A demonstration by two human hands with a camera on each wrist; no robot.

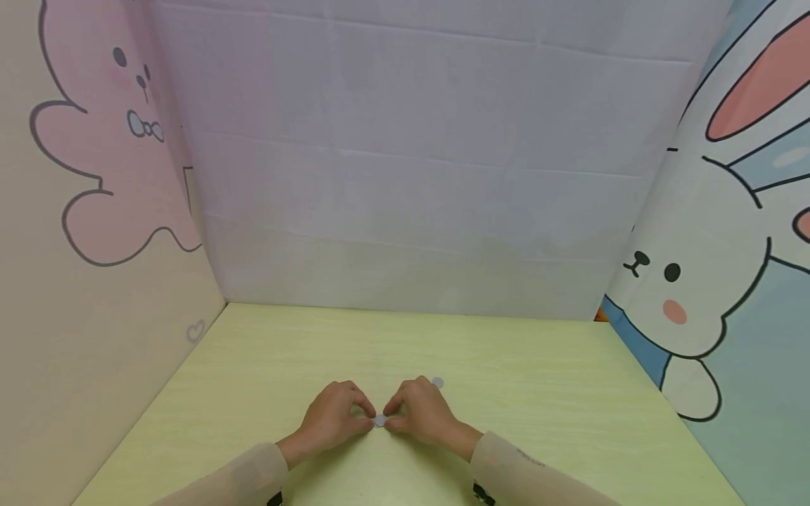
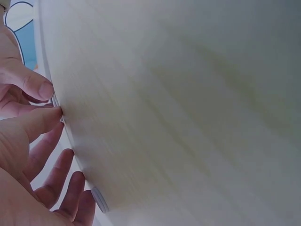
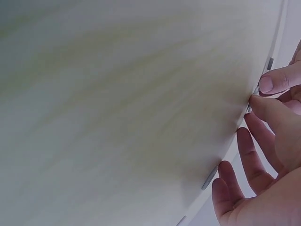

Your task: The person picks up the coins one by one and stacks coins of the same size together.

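- My left hand point(image 1: 335, 413) and right hand point(image 1: 425, 413) face each other low in the middle of a pale yellow-green table point(image 1: 266, 358), their fingertips nearly meeting
- Between them, at the tabletop, is a small grey disc point(image 1: 380, 420), partly covered by my fingers
- My left thumb and index finger pinch its left edge, held narrow; the other left fingers fan out beside them, bent and apart
- My right thumb and index finger pinch its right edge in the same narrow way, the remaining fingers spread and gently curved
- A second grey disc point(image 1: 438, 382) lies on the table just beyond my right hand
- From the left wrist, another grey disc point(image 2: 99, 200) shows right beside my left little finger; whether they touch, I cannot tell
- Pale sleeves point(image 1: 237, 478) cover my forearms
- A creased white cloth point(image 1: 418, 140) hangs behind, with a pink cartoon animal point(image 1: 126, 190) to the left and a white cartoon rabbit point(image 1: 683, 295) to the right
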